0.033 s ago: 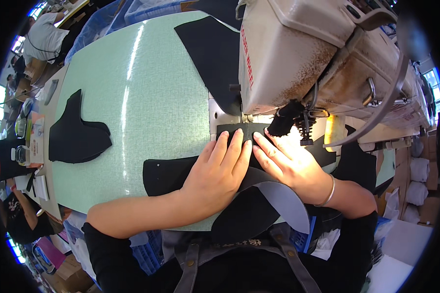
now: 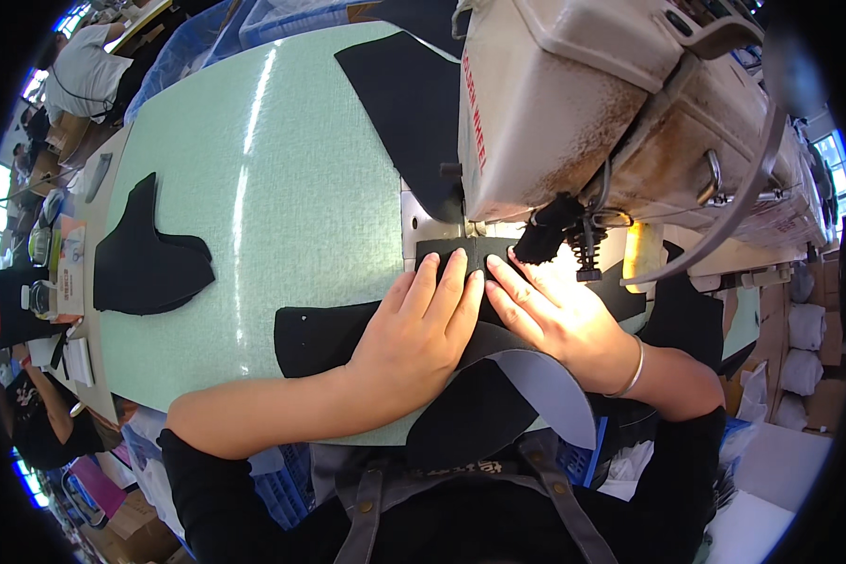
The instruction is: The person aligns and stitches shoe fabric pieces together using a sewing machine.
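My left hand [image 2: 412, 334] lies flat with its fingers stretched out over a black, thick fabric piece [image 2: 321, 334]. Beside it, my right hand [image 2: 569, 324] presses the same work with extended fingers, in the bright light of a lamp. Between my fingertips a seam line runs through the black material toward the needle area of a sewing machine [image 2: 555, 103], just ahead of them. Part of the fabric curls back below my right hand and shows a grey underside [image 2: 547, 390]. Neither hand grips anything; the cloth beneath my palms is hidden.
Shaped black pieces [image 2: 150, 258] lie stacked at the left of the pale green tabletop [image 2: 320, 150]. Another black panel [image 2: 409, 113] rests beside the machine head. A curved metal lever [image 2: 757, 188] hangs at the right. Blue crates stand behind, and a person [image 2: 86, 70] works at the far left.
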A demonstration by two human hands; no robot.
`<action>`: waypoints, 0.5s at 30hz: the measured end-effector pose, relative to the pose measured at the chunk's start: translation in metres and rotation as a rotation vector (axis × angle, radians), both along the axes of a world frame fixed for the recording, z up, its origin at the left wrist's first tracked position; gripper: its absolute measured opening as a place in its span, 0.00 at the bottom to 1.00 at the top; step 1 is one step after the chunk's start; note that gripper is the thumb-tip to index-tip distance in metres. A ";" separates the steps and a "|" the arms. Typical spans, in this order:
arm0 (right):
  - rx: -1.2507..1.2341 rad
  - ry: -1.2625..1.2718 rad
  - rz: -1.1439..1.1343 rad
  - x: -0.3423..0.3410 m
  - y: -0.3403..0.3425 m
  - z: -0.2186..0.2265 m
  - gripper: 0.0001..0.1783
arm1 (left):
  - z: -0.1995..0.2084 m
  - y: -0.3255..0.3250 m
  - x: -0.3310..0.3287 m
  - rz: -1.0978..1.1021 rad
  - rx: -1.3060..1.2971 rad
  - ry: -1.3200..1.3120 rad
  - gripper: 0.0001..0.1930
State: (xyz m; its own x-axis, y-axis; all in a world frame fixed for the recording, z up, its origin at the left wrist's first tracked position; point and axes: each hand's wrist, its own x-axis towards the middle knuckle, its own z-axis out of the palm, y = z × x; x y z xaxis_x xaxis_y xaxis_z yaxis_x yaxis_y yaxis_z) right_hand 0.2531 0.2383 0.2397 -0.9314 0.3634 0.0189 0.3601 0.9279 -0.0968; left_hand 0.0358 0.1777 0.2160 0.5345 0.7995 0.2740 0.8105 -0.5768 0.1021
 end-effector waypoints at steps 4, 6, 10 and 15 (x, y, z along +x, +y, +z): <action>0.020 -0.003 0.002 0.001 0.001 0.001 0.31 | -0.001 0.001 0.001 0.000 0.000 -0.004 0.29; 0.062 0.015 0.014 0.002 0.002 0.000 0.31 | 0.000 0.002 0.001 -0.003 0.000 -0.011 0.28; 0.060 0.052 -0.004 0.001 0.004 -0.003 0.32 | -0.001 0.006 -0.003 -0.013 -0.005 0.024 0.27; 0.172 0.070 0.009 0.003 0.013 -0.013 0.32 | 0.001 0.013 -0.004 -0.021 -0.007 -0.016 0.27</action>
